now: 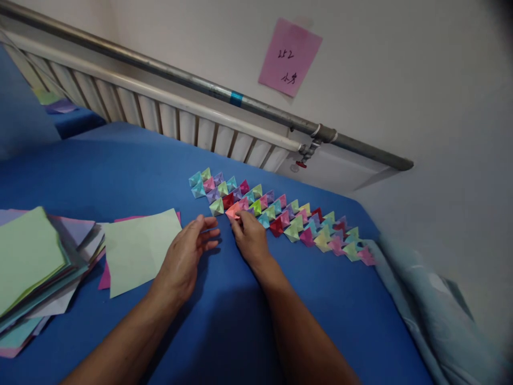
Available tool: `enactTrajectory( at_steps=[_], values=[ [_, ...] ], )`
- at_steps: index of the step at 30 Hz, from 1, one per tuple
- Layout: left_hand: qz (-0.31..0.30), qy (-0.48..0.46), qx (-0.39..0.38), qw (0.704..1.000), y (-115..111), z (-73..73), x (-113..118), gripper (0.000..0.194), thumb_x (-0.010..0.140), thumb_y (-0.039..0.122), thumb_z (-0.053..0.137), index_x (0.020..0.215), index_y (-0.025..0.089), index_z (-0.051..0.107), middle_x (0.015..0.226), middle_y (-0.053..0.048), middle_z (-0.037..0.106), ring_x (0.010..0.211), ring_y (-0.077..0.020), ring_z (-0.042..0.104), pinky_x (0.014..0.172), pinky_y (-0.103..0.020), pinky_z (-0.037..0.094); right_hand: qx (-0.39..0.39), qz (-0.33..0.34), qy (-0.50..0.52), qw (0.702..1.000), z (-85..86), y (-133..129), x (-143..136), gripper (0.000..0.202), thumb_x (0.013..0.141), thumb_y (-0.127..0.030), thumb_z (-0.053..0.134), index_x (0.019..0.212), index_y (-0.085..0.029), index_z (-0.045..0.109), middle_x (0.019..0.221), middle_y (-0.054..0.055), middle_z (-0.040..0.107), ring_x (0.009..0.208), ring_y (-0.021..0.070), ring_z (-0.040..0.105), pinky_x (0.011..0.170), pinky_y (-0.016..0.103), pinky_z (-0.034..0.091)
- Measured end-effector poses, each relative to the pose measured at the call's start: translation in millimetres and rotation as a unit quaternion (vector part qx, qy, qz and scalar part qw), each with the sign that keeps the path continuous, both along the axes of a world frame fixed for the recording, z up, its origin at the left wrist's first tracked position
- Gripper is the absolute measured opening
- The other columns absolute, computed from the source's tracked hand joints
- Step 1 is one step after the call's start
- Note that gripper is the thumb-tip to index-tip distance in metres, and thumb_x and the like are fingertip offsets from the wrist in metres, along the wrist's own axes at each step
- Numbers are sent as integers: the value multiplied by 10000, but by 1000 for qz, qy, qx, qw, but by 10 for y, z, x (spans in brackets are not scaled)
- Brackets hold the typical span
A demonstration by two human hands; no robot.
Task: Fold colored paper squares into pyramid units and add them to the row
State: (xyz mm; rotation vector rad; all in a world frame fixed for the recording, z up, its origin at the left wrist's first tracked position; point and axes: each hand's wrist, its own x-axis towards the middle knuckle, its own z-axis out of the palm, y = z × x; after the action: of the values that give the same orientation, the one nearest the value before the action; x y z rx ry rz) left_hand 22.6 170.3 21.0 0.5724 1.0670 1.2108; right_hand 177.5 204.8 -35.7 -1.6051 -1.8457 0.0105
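A long band of small folded paper pieces (280, 214) in many colours lies in rows across the blue table (132, 166). My right hand (249, 238) pinches a salmon-pink folded piece (232, 210) at the near edge of the band, next to a green one. My left hand (188, 256) rests just left of it, palm down with fingers apart, holding nothing. Its fingertips lie close to a pale green sheet (138, 248).
A stack of coloured paper sheets (36, 267) lies at the left edge. A radiator (160, 115) and a metal pipe (240, 101) run along the wall behind. A pink note (289, 56) is stuck on the wall. Light blue fabric (433, 315) hangs at the right.
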Motion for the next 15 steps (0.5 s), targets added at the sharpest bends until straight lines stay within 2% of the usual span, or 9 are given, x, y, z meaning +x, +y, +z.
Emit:
enactTrajectory(
  at_steps=[3, 8, 11, 15],
  values=[
    [3, 3, 15, 1000, 13, -18, -23, 346, 840, 451, 591, 926, 129, 681, 1050, -115, 683, 911, -224, 648, 728, -331, 499, -2, 17, 18, 1000, 5, -138, -71, 166, 919, -222, 491, 1041, -179, 596, 837, 44, 656, 702, 159, 594, 672, 254, 443],
    [27, 33, 48, 998, 49, -57, -69, 367, 793, 500, 634, 906, 154, 675, 1008, -85, 679, 836, -197, 632, 679, -305, 488, -54, 8, -77, 995, 3, -365, -145, 135, 884, -145, 492, 831, -208, 599, 816, 41, 653, 725, 171, 590, 647, 265, 419],
    [19, 37, 43, 998, 56, -64, -67, 390, 776, 516, 643, 905, 149, 677, 997, -85, 674, 811, -192, 627, 666, -302, 484, -60, -17, -115, 991, 4, -362, -108, 120, 883, -159, 515, 841, -195, 621, 848, 66, 652, 782, 197, 595, 663, 287, 426],
    [13, 40, 35, 999, 48, -63, -48, 394, 775, 514, 635, 900, 143, 679, 990, -92, 674, 808, -195, 629, 663, -305, 485, -49, -26, -114, 992, 9, -290, -52, 138, 898, -172, 512, 917, -177, 648, 916, 97, 656, 861, 224, 596, 731, 322, 453]
  ],
)
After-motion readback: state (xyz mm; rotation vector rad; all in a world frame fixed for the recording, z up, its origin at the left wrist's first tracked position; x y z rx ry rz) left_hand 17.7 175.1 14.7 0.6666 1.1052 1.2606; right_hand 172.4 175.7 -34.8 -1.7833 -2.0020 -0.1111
